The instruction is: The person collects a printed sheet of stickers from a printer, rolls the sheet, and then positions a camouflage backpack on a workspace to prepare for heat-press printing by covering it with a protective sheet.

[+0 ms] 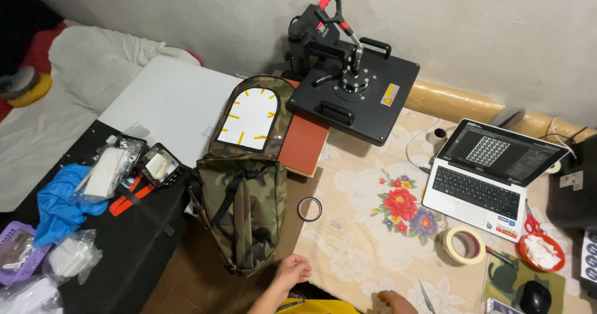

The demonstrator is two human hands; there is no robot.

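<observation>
My left hand (290, 270) rests at the near table edge, fingers loosely curled, holding nothing, just below the bottom of a camouflage backpack (245, 196). A white arch-shaped sheet (251, 120) with yellow tape strips lies on the backpack's upper part. My right hand (395, 301) sits low at the frame's bottom on the floral tablecloth (357, 239), mostly cut off, next to a pair of scissors (426, 296). A black heat press (348, 84) with its red platen (303, 143) swung open stands behind the backpack.
A small black tape ring (310, 209) lies right of the backpack. A masking tape roll (463, 245), an open laptop (485, 177), a red bowl (540, 252) and a mouse (535, 296) sit at right. Blue cloth (59, 202), bags and trays clutter the left.
</observation>
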